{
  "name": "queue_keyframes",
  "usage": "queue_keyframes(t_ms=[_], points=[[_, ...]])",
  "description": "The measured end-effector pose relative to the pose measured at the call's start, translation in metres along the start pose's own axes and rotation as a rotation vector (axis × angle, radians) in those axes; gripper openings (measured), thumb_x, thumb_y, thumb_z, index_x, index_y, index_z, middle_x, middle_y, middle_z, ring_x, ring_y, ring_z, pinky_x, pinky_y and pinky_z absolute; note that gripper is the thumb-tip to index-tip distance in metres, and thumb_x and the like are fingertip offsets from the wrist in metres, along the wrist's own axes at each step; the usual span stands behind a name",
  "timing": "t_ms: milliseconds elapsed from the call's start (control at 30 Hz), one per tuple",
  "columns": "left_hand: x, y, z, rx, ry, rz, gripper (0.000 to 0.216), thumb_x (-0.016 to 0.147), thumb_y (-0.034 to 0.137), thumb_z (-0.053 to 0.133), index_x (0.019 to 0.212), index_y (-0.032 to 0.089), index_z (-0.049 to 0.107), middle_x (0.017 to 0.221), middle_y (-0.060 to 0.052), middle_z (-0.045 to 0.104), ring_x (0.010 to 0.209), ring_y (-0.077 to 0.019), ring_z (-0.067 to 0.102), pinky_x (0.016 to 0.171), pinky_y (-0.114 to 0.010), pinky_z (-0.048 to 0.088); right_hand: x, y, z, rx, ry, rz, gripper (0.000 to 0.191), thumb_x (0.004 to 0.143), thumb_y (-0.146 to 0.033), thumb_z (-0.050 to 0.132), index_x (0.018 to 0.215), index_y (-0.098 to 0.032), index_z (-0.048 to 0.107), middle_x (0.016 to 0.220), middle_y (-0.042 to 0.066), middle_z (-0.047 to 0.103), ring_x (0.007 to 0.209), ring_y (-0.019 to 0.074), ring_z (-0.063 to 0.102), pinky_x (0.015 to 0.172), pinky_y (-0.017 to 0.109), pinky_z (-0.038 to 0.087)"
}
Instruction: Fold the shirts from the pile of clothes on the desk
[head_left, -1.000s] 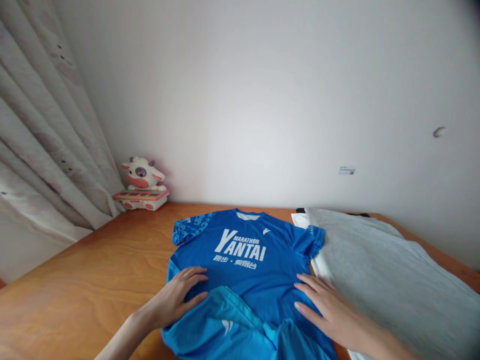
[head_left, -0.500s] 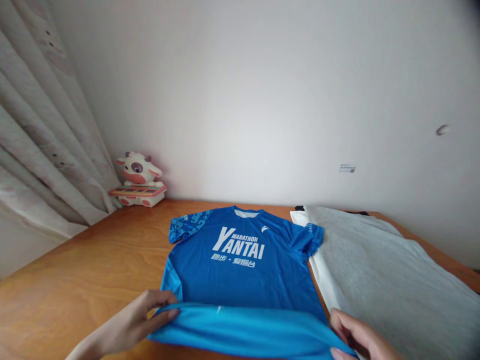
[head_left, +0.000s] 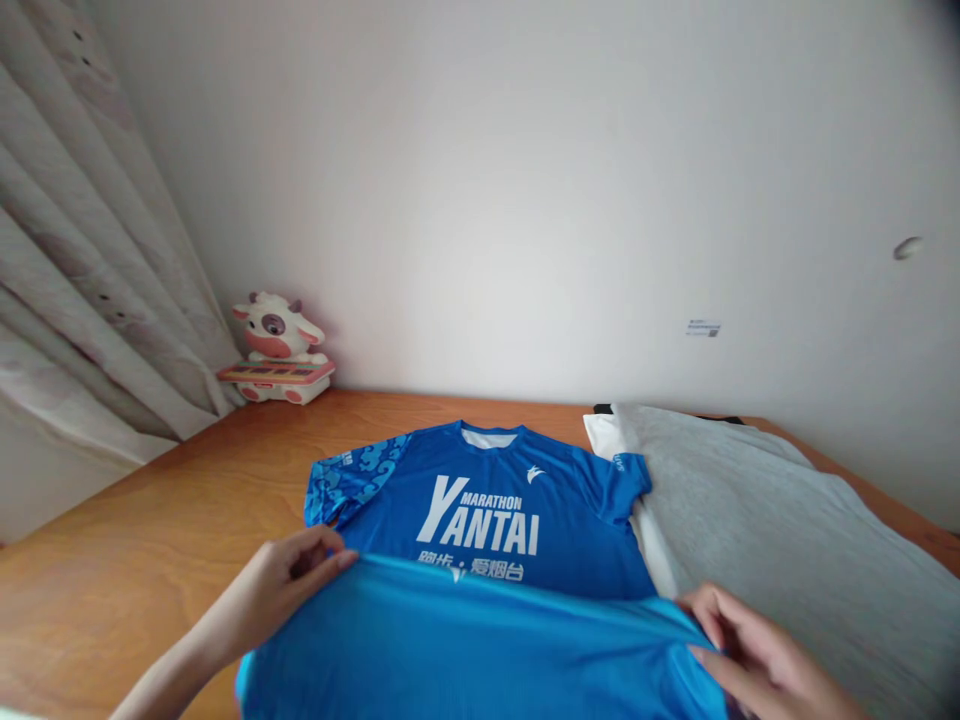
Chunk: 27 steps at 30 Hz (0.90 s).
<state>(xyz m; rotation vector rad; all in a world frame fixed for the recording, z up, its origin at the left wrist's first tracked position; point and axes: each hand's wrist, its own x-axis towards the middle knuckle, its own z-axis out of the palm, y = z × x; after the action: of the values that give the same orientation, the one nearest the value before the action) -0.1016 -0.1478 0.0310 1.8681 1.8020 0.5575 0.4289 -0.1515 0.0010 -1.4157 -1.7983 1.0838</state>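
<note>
A blue short-sleeved T-shirt (head_left: 480, 515) with white MARATHON YANTAI lettering lies front up, its collar toward the wall. My left hand (head_left: 296, 570) pinches the left end of its lower edge between thumb and fingers. On the other side my right hand (head_left: 750, 650) grips the right end of the same edge. Between the two hands the lighter blue hem is stretched taut and lifted, hiding the lower part of the shirt front. The patterned left sleeve rests on the wood; the right sleeve touches a grey garment.
Grey and white garments (head_left: 765, 510) lie stacked at the right, with something black under their far edge. A toy cow with a keyboard (head_left: 276, 350) stands at the back left of the wooden table (head_left: 112, 560). A curtain (head_left: 97, 260) hangs at the left, before a white wall (head_left: 510, 200).
Both hands have moved up and away from me with the hem, which now covers more of the shirt front, up to the small characters. The view has shifted slightly.
</note>
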Motion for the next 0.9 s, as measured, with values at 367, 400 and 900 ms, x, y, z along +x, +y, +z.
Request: queue_keyframes(t_ms=[367, 400, 900], points=[[0.004, 0.034, 0.044, 0.285, -0.002, 0.498, 0.033, 0.094, 0.05, 0.06, 0.121, 0.033, 0.066, 0.128, -0.004, 0.067, 0.116, -0.0256, 0.062, 0.103, -0.036, 0.048, 0.087, 0.019, -0.006, -0.521, 0.28, 0.093, 0.051, 0.085, -0.074, 0.044, 0.091, -0.026, 0.061, 0.08, 0.008, 0.074, 0.077, 0.0279, 0.071, 0.072, 0.036, 0.051], [0.0, 0.041, 0.05, 0.286, -0.045, 0.546, 0.033, 0.093, 0.049, 0.062, 0.123, 0.034, 0.065, 0.129, -0.003, 0.066, 0.116, -0.0254, 0.061, 0.104, -0.036, 0.047, 0.1, 0.024, -0.01, -0.563, 0.315, 0.145, 0.052, 0.085, -0.073, 0.043, 0.09, -0.025, 0.062, 0.082, 0.011, 0.075, 0.082, 0.0309, 0.072, 0.074, 0.038, 0.051], [0.056, 0.129, 0.1, 0.149, -0.141, 0.547, 0.03, 0.095, 0.042, 0.058, 0.121, 0.027, 0.063, 0.123, -0.008, 0.066, 0.114, -0.0278, 0.06, 0.1, -0.044, 0.049, 0.169, 0.073, -0.019, -0.381, 0.619, 0.179, 0.041, 0.083, -0.057, 0.045, 0.103, -0.023, 0.058, 0.095, 0.012, 0.074, 0.093, 0.0315, 0.07, 0.078, 0.039, 0.05]])
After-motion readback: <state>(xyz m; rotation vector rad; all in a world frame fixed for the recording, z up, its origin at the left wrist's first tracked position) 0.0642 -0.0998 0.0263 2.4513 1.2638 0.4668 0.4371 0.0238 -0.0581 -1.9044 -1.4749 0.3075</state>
